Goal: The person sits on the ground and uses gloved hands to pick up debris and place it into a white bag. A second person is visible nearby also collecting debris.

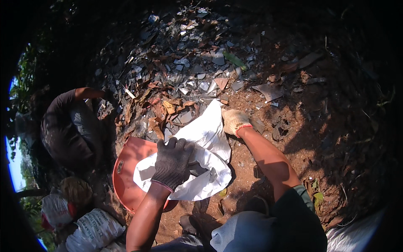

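A white woven sack (205, 130) lies across the ground in front of me, its mouth turned toward me and several flat grey pieces showing inside. My left hand (173, 164), in a dark knitted glove, is over the mouth with fingers curled down on the rim; the fingertips are hidden. At the sack's far right corner, my right hand (235, 122) in a cream glove with a red cuff grips the cloth, its fingertips partly out of sight. An orange-red plastic basin (130, 185) with a slot handle sits partly under the sack's left side.
Broken flat shards (199, 69) and dry leaves (161, 107) cover the ground beyond the sack. Another person (69, 126) bends low at the left. Filled sacks (94, 231) stand at the lower left. Brown soil (306, 138) spreads to the right.
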Demonstrator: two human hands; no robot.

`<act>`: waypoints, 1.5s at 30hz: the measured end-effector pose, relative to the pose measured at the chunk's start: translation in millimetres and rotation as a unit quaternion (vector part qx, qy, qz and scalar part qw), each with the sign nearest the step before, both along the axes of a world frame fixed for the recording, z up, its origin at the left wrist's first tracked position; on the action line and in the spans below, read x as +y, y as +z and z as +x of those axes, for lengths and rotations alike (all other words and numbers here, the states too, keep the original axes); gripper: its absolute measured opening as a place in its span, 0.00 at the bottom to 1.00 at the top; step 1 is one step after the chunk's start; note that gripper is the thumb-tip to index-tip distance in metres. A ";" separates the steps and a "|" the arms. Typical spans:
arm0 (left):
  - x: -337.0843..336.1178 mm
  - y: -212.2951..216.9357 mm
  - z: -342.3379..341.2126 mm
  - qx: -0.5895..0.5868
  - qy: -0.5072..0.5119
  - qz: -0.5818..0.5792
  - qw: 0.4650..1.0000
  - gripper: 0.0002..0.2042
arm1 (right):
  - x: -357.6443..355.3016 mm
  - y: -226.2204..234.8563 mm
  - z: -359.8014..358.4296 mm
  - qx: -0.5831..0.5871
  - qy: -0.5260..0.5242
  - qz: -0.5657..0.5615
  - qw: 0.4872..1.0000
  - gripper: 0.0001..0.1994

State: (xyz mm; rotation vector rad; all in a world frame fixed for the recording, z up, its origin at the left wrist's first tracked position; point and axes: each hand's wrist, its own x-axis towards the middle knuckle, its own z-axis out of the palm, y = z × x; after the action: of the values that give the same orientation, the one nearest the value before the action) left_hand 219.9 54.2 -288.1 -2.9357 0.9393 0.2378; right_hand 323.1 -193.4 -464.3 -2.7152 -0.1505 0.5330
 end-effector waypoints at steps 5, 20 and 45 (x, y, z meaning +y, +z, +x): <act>-32.2 -15.2 39.6 0.065 -0.041 -0.052 0.996 0.10 | -60.2 85.6 -26.7 -0.064 -0.074 0.024 0.995 0.23; -9.1 61.4 29.0 0.105 0.177 0.050 0.977 0.36 | -2.4 197.8 -131.3 -0.075 0.206 0.231 0.948 0.31; 86.5 167.6 -115.1 0.203 0.238 -0.078 0.947 0.31 | -131.8 38.9 28.5 -0.116 -0.058 -0.221 0.967 0.25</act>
State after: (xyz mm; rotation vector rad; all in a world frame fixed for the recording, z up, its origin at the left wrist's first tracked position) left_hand 104.8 140.7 -120.6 -3.2858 0.2479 0.8499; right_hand 351.7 -325.2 -425.4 -3.1928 0.0791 0.2325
